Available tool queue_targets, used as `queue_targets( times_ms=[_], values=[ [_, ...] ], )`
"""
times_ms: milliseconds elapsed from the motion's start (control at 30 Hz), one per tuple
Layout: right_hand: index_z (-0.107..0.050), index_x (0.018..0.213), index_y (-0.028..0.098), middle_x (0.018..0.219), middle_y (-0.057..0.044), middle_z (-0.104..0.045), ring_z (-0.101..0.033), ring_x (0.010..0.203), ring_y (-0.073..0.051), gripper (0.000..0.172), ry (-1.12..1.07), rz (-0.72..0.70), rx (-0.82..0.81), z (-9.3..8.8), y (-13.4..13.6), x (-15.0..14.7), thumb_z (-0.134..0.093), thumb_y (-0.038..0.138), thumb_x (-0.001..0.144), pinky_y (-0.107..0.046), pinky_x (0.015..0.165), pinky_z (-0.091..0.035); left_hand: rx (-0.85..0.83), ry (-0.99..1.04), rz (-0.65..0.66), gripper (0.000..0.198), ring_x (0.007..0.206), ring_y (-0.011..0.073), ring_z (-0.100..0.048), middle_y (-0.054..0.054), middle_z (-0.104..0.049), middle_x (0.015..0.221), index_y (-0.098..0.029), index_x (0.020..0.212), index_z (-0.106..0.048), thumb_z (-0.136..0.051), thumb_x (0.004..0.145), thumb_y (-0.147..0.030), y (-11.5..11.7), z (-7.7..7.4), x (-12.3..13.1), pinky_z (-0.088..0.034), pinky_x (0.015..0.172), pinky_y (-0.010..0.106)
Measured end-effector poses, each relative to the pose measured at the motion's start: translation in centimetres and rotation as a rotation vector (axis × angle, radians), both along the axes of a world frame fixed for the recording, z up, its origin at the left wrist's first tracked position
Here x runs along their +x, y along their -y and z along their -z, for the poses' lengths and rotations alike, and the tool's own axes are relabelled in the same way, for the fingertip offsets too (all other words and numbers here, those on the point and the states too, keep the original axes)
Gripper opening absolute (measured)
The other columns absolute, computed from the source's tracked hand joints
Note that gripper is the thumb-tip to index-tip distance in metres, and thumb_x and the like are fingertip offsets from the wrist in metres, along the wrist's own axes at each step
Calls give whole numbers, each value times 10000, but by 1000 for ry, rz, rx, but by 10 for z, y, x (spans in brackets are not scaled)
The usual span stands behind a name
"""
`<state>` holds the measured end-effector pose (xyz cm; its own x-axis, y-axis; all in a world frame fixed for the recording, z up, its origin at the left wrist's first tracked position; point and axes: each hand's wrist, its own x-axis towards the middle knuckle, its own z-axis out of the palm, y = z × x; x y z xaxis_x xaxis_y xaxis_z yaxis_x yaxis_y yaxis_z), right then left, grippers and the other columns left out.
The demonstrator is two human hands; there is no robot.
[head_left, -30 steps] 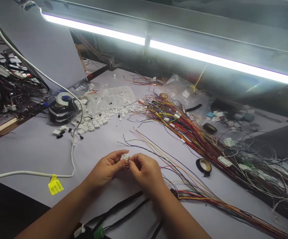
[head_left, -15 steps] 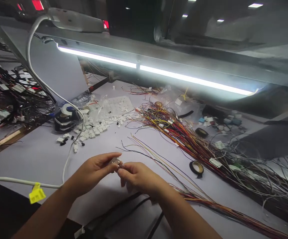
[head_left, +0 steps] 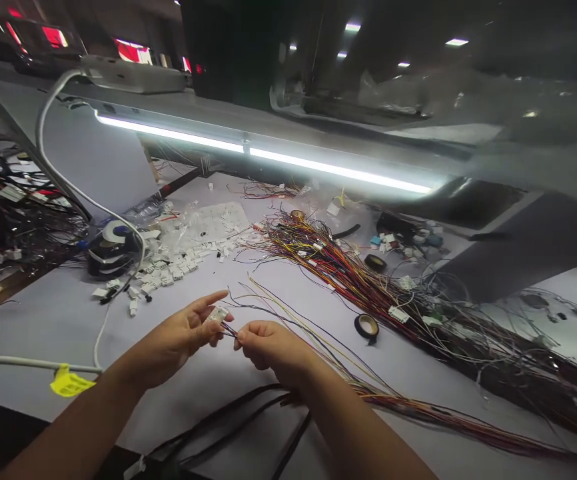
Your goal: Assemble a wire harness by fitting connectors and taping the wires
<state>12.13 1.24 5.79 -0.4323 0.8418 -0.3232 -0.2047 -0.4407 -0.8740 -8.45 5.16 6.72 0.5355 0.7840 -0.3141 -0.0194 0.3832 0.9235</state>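
A small white connector housing is pinched between the thumb and fingers of my left hand, its index finger stretched out past it. Thin dark wires run from the housing to my right hand, whose thumb and index finger are closed on them. A short gap separates the two hands. Just beyond them, loose wire ends in yellow, dark and reddish tones fan out from a long wire bundle that runs to the lower right. Thick black cables lie below my hands.
White connectors are heaped at left centre. A large multicoloured wire bundle crosses the table's right side. A black tape roll lies near it. A white cable with a yellow tag passes at left. A tube light hangs above.
My hands have drawn apart, so the wires between the housing and my right hand now show. My left index finger has lifted. The whole view has shifted slightly.
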Motion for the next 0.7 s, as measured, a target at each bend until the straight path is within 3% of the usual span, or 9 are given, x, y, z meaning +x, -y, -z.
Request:
queue_targets(
  times_ms=[67,167,267,333,400,500,567,633,700],
  values=[
    [-552,743,164,538,89,-366,-202,428,-48,250,-15,28,-1,4,1,-4,-590,395,831,-212,421,-112,-121,113,-46,418,692,122,-498,16,-632,863,-270,1169,-640,-744,775,-362,10,9,12,-432,671,249],
    [-522,725,175,553,80,-376,-238,432,-50,249,59,-8,37,6,1,-7,-531,377,870,-196,409,-165,-173,102,-106,219,568,97,-391,-28,-509,630,-212,934,-698,-716,797,-383,20,18,29,-367,543,206],
    [-592,836,190,650,39,-533,-442,516,-75,239,440,18,370,0,5,12,-467,372,927,-188,480,-357,-95,13,-150,199,578,104,-399,-22,-499,612,-187,784,-680,-724,789,-380,16,17,35,-386,548,198],
    [-630,1004,220,886,-9,-654,-584,768,-125,182,812,127,697,-5,11,47,-500,321,925,-237,702,-469,-68,-36,-153,194,616,114,-439,-13,-531,643,-195,793,-680,-736,777,-380,9,15,32,-419,590,196],
    [-647,1071,223,1076,-65,-651,-557,1010,-196,225,1019,243,808,-6,22,101,-494,198,908,-344,922,-416,-89,-69,-134,190,640,121,-463,-10,-535,645,-199,814,-686,-732,782,-381,2,13,28,-440,615,190],
    [-700,1019,218,1020,-108,-642,-544,965,-232,340,1205,305,793,6,45,191,-436,69,865,-410,896,-406,-146,-58,-136,194,674,123,-493,-1,-561,698,-197,852,-697,-734,781,-373,0,14,24,-469,647,194],
    [-693,1072,274,1019,-76,-625,-561,918,-208,403,1421,137,831,20,59,238,-440,49,852,-361,825,-444,-165,-27,-165,211,675,120,-503,3,-579,743,-194,879,-699,-747,767,-366,2,15,26,-478,642,202],
    [-698,1048,271,983,-62,-615,-572,868,-189,327,1467,27,860,31,64,261,-480,102,873,-327,772,-467,-163,-10,-196,223,657,117,-498,0,-576,726,-188,878,-696,-749,763,-372,5,15,30,-472,621,201],
    [-692,1003,233,985,-74,-606,-578,887,-197,236,1440,44,899,32,57,257,-501,152,890,-339,782,-479,-140,-11,-222,230,649,117,-494,-5,-567,685,-182,863,-689,-743,768,-384,8,14,34,-465,622,201]
  ],
)
